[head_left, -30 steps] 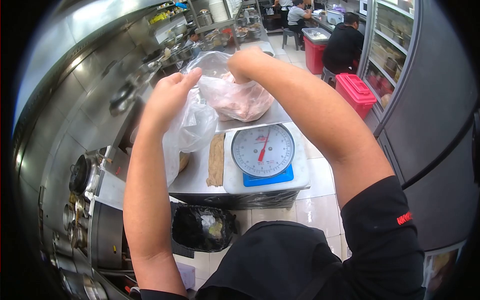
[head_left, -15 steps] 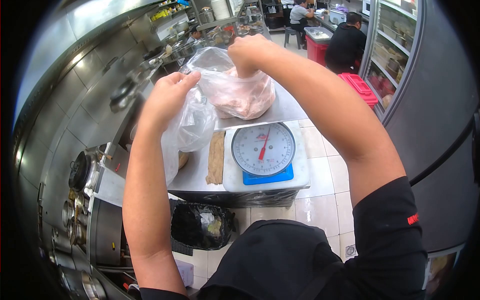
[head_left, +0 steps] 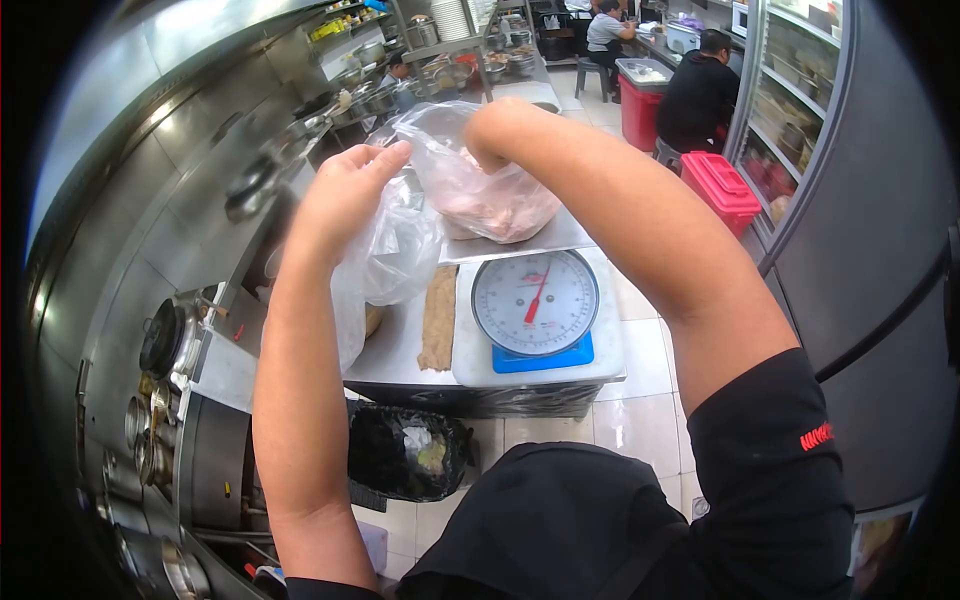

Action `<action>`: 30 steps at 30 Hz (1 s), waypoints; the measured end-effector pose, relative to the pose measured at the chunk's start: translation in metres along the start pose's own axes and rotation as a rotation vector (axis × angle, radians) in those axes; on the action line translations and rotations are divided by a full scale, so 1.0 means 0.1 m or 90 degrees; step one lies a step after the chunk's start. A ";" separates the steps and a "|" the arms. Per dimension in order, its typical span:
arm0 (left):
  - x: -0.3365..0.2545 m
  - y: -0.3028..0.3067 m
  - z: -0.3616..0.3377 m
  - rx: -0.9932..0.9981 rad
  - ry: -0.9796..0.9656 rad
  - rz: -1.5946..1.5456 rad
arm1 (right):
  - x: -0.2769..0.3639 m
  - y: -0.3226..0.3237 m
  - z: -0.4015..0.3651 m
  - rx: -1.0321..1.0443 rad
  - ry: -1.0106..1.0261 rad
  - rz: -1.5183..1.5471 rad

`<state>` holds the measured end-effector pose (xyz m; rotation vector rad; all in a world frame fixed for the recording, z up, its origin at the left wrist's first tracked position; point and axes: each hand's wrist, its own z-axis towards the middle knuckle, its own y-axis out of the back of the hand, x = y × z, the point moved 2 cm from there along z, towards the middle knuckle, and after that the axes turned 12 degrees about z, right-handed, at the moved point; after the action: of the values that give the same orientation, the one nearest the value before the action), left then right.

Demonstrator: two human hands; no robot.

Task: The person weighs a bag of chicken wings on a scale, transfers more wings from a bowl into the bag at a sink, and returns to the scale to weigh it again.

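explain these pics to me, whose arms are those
No robot here: these are a person's bare arms, seen by a camera worn on their head, looking forward and down. Every picture comes from it. The left hand holds clear plastic; the right hand reaches into a clear bag of pale pink pieces, perhaps raw meat, its fingers hidden. The bag sits on the metal tray of a dial scale. The scale stands on a white board on the counter, beside a brown cloth.

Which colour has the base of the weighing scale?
Blue base, seen best in the head view.
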<state>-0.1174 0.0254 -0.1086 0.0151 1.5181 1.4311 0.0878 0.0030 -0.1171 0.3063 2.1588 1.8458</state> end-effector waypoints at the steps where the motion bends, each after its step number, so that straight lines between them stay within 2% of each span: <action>1: 0.02 0.01 -0.01 -0.003 0.001 -0.005 | 0.00 -0.01 0.03 -0.001 0.002 -0.010; 3: 0.06 0.02 -0.04 -0.007 0.002 -0.014 | 0.02 0.01 -0.02 -0.003 0.007 -0.028; 6: 0.09 0.04 -0.09 -0.012 0.001 -0.019 | -0.04 -0.02 0.00 -0.123 -0.004 0.080; 12: 0.17 0.11 -0.08 -0.018 -0.004 0.015 | -0.05 0.21 -0.20 -0.170 0.198 0.034; 16: 0.16 0.04 -0.03 -0.004 0.010 -0.016 | 0.08 0.35 -0.29 -0.200 0.255 0.053; 24: 0.15 0.01 -0.02 0.005 0.000 -0.028 | 0.17 0.20 -0.44 -0.107 0.236 0.022; 30: 0.15 0.06 -0.04 -0.002 -0.010 -0.022 | 0.11 0.15 -0.43 -0.120 0.229 0.042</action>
<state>-0.1308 0.0328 -0.1143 -0.0021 1.4967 1.4026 0.0627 -0.0305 -0.0974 0.0029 2.1881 2.2696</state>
